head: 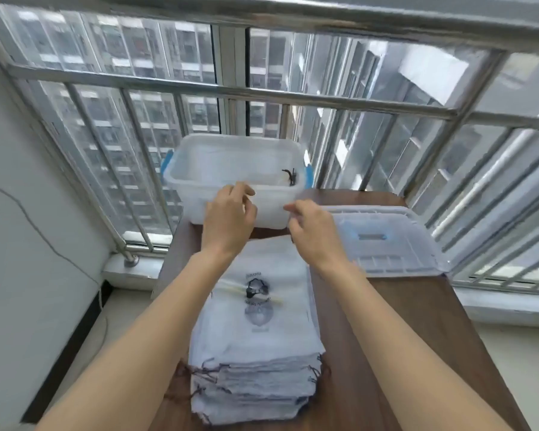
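A thick stack of white drawstring cloth bags [255,343] with a dark printed logo lies on the brown table [402,331] in front of me. Behind it stands a translucent white plastic bin [181,181] with blue side latches. White cloth and a dark cord [290,177] show at its right inside. My left hand [227,219] hovers at the bin's front wall with loosely curled fingers and holds nothing. My right hand [313,231] hangs beside it, just right of the bin's front corner, also loosely curled and empty.
The bin's translucent lid [386,244] lies flat on the table to the right of the bin. A metal window railing [293,98] runs right behind the table, and a white wall stands to the left. A dark cable trails down that wall.
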A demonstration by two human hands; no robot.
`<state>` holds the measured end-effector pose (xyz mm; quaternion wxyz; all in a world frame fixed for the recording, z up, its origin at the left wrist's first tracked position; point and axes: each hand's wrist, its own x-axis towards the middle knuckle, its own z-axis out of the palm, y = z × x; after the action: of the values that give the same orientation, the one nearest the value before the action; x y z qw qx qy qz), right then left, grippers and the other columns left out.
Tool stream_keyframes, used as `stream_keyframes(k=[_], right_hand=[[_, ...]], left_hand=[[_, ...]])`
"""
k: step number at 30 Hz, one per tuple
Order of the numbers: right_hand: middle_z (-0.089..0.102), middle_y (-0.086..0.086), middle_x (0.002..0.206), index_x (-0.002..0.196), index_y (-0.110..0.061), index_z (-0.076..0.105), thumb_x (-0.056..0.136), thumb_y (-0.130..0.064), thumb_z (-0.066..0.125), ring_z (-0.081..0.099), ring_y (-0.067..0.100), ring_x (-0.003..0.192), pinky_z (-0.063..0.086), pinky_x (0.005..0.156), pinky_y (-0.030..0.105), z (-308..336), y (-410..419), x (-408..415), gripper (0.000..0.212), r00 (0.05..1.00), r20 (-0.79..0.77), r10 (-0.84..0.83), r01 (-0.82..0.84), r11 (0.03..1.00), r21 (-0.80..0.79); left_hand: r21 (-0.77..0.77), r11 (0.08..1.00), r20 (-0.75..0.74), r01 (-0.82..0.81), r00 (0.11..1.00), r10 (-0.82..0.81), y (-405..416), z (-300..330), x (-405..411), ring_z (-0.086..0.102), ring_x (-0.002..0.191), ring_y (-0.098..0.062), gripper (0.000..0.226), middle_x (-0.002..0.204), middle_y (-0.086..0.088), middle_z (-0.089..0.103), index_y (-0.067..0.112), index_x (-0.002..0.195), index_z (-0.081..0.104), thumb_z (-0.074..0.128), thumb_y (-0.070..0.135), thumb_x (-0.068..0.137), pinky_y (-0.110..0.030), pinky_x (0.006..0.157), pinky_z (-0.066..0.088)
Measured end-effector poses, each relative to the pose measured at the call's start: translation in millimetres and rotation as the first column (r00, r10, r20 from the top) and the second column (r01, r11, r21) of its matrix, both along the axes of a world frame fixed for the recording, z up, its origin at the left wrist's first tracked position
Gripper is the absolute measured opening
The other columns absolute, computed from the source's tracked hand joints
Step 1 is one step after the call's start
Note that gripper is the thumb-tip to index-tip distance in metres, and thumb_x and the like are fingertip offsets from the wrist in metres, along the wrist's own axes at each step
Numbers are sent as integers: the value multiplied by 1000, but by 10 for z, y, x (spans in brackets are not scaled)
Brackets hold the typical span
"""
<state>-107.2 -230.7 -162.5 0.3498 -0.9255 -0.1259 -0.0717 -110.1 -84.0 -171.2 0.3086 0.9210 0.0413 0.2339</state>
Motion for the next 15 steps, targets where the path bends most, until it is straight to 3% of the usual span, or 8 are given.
stream_keyframes(k=[6,9,13,15], right_hand=[[59,9,123,122,-11,57,91,-6,43,54,21,114,39,94,29,-434,-196,-771,35,999,-23,49,-50,997,-57],[56,10,130,129,-11,51,92,-7,40,51,24,120,40,98,33,-495,-265,-1244,38,989,-129,73,-92,985,-145],[40,10,145,142,-17,36,94,-3,29,47,25,118,40,94,31,-542,-347,-1694,51,946,-315,75,-166,947,-274],[35,8,149,144,-17,33,94,-1,26,43,25,124,37,97,30,-614,-380,-1802,53,930,-361,62,-185,931,-316]], left_hand=[[13,995,-63,99,993,-98,-42,-355,-719,61,93,-28,22,101,-6,67,13,108,61,49,14,89,-40,85,48],[43,986,-222,162,964,-149,-26,-394,-1212,60,99,-26,22,110,-6,67,15,108,63,47,19,93,-36,85,49],[104,929,-538,355,806,-247,25,-385,-1751,56,114,-24,35,124,-6,62,13,121,59,47,34,97,-31,93,42],[107,901,-620,421,737,-270,35,-465,-1902,53,120,-21,40,131,-3,57,14,128,55,48,37,96,-29,97,39]])
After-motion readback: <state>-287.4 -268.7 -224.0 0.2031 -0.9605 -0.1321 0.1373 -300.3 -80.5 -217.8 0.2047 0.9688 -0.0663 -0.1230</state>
